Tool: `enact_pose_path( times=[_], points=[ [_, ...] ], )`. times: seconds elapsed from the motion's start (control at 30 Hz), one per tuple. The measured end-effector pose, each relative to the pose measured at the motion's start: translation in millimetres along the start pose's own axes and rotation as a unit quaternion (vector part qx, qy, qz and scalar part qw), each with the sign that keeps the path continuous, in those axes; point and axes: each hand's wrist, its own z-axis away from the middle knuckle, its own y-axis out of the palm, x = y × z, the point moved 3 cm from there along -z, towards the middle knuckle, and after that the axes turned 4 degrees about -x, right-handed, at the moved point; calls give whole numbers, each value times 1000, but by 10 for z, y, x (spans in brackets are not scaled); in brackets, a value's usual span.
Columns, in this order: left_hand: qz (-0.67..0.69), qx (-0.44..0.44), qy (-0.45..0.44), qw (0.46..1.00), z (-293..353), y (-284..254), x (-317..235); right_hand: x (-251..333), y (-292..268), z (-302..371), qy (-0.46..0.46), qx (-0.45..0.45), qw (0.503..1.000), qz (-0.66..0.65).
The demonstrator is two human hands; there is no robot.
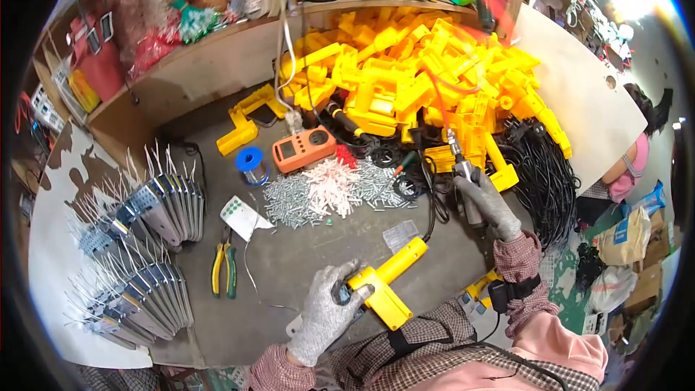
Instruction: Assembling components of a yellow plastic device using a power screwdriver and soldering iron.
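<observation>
L hand [329,311] curled round yellow plastic housing [391,282], R hand [489,203] fisted on powered screwdriver [463,177], over grey bench [304,261]

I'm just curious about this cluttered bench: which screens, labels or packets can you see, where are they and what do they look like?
Orange meter: behind the screw pile, flat, rectangular, with a small grey screen.
White card: left of the screws, with green dots.
Clear packet: small, beside the yellow part in the left hand.
Red bags: left shelf.

Knitted grey cloth gloves cover the left hand [326,315] and right hand [492,206] — matt, rough. Under the left fingers [355,291], a yellow housing [391,286] of smooth glossy plastic; the right fingers wrap a metal screwdriver [463,177] — dull.
</observation>
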Motion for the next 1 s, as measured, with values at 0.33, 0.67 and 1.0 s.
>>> enact_pose_path(
  times=[0.33, 0.67, 1.0],
  points=[
    [-317, 146, 115, 930, -421, 600, -723, 468, 448, -1115, -209, -173, 782, 561],
    [293, -124, -284, 904, -476, -355, -15, 1252, 1253, -108, -99, 332, 822, -452],
    [107, -54, -165, 979, 38, -208, -190, 165, 1291, 753, -457, 272, 823, 201]
  ],
)
